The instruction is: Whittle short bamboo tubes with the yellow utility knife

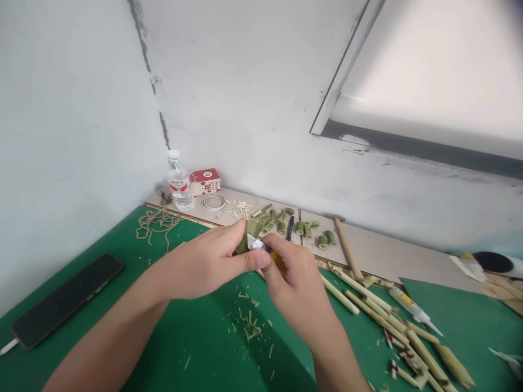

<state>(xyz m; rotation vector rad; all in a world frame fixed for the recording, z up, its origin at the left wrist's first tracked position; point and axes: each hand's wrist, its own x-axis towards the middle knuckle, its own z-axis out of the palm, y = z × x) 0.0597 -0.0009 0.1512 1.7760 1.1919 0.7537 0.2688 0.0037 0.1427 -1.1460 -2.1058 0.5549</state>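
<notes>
My left hand (220,258) is closed around a short piece of green bamboo (254,226), held up above the green table mat (196,332). In my right hand (292,272) is a utility knife (278,262) with a yellow handle. Its blade lies against the bamboo piece, and my left thumb presses close to the blade's base. Part of the bamboo is hidden behind my fingers. Thin bamboo shavings (251,326) lie scattered on the mat below my hands.
Several cut bamboo pieces (308,231), a black marker (290,228) and a hammer (347,247) lie at the back. A water bottle (180,185) and red box (205,181) stand back left. A phone (67,299) lies left; bamboo sticks (384,316) and a glue bottle (412,306) lie right.
</notes>
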